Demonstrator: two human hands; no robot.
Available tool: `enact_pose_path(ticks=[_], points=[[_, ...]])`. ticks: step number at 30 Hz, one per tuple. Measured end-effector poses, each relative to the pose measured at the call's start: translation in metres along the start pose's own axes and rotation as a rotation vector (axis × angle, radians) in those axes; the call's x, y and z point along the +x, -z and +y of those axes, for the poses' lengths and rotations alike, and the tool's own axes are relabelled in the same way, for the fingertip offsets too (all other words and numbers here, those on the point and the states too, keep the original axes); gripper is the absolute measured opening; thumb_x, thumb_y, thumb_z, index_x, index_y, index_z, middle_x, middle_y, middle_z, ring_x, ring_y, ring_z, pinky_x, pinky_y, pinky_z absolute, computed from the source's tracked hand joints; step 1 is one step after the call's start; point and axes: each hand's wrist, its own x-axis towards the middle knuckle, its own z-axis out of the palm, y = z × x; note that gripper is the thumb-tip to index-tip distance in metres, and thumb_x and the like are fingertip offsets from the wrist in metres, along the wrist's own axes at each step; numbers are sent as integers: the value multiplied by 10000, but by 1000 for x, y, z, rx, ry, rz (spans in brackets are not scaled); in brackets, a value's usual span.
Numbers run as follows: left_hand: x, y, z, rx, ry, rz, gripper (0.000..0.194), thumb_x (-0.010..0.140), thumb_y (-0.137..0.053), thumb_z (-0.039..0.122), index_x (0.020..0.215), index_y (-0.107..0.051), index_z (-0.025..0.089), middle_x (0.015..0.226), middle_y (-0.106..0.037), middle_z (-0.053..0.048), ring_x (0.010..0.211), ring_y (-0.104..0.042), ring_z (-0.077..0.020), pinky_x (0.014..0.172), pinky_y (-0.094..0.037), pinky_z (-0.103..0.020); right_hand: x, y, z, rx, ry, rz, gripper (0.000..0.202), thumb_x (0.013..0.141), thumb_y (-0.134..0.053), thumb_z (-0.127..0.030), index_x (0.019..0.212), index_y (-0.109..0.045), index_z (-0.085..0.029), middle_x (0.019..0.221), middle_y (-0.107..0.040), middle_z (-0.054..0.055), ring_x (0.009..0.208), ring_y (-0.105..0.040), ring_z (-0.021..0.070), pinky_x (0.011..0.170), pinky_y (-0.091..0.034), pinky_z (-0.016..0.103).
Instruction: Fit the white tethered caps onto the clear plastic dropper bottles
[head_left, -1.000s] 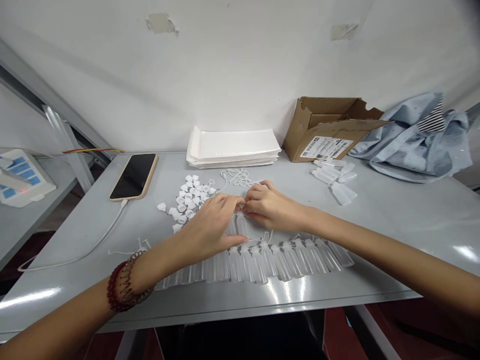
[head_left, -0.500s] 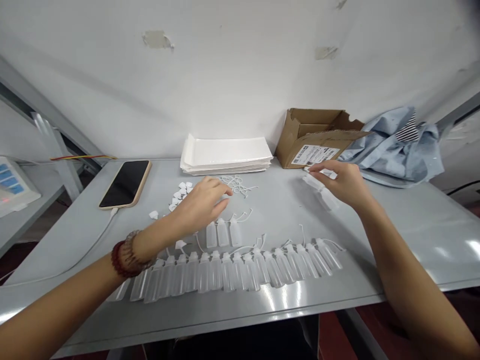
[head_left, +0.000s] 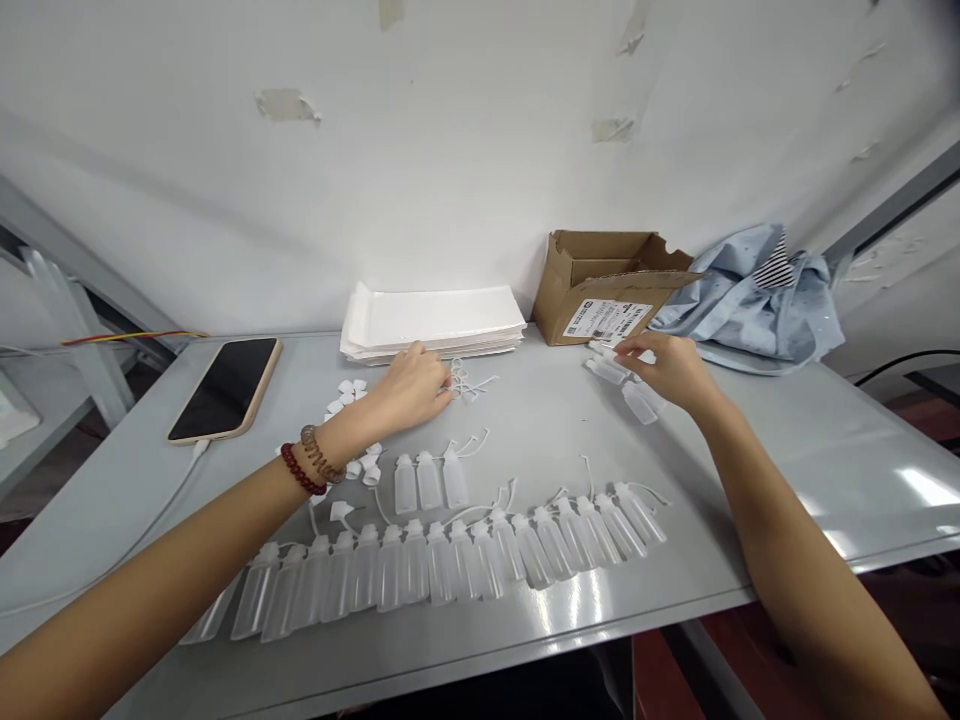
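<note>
My left hand point(head_left: 415, 388) is at the left edge of a small heap of thin white cords point(head_left: 471, 385). Its thumb and fingers are drawn together, and their tips are partly hidden. White caps point(head_left: 346, 397) lie beside and below that hand. On the right, my right hand point(head_left: 664, 368) pinches at the end of a small translucent plastic bottle point(head_left: 609, 370) among a few others lying loose. Three bottles point(head_left: 429, 482) lie mid-table, with cords near their necks. Along the front stretches a row of several bottles point(head_left: 461, 560), some with white cords at their tops.
A stack of white trays or envelopes point(head_left: 435, 318) sits against the wall. To its right are an open cardboard box point(head_left: 600, 290) and a bundle of light blue cloth point(head_left: 750, 300). A phone point(head_left: 225, 392) with a charging cable lies on the left of the grey table point(head_left: 795, 480).
My left hand has lowered to the cords, its thumb and fingers closing together. My right hand has moved slightly down at the loose bottles. The camera view has shifted.
</note>
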Motion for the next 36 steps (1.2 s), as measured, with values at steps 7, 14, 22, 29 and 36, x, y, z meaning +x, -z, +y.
enact_pose_path(ticks=[7,14,22,29,36], points=[[-1,1,5,-62,34,-2,218,771,-474,186,714,-683,162,765,-682,-108,870,-553,-284,741,-442,-382,0,-13,-10,-17,58,-104,165,726,-618,-282,816,-724,-194,828,-742,62,705,-645,217,694,-496,347],[-7,7,5,-244,122,21,154,732,-494,179,665,-632,167,750,-691,-87,735,-619,-244,672,-464,-358,-1,-20,-22,-2,99,-74,173,704,-629,-205,852,-712,-173,785,-734,91,768,-675,270,688,-508,377],[-38,50,29,-838,311,112,201,818,-578,350,881,-629,165,789,-731,-41,762,-696,-175,733,-560,-304,-32,-13,-113,316,334,18,252,839,-629,-296,1070,-610,-196,976,-729,75,884,-693,232,788,-555,379],[-68,59,72,-1057,461,267,121,752,-702,289,822,-683,192,802,-713,-5,774,-679,-165,708,-571,-277,-64,-8,-167,614,485,2,215,854,-644,-216,1034,-527,-224,970,-695,43,860,-696,171,619,-595,255],[-79,56,80,-1154,427,262,149,714,-758,303,818,-708,210,804,-720,3,791,-691,-177,697,-586,-267,-72,-6,-177,652,480,40,204,841,-664,-200,910,-476,-241,798,-656,-16,837,-706,155,622,-585,216]])
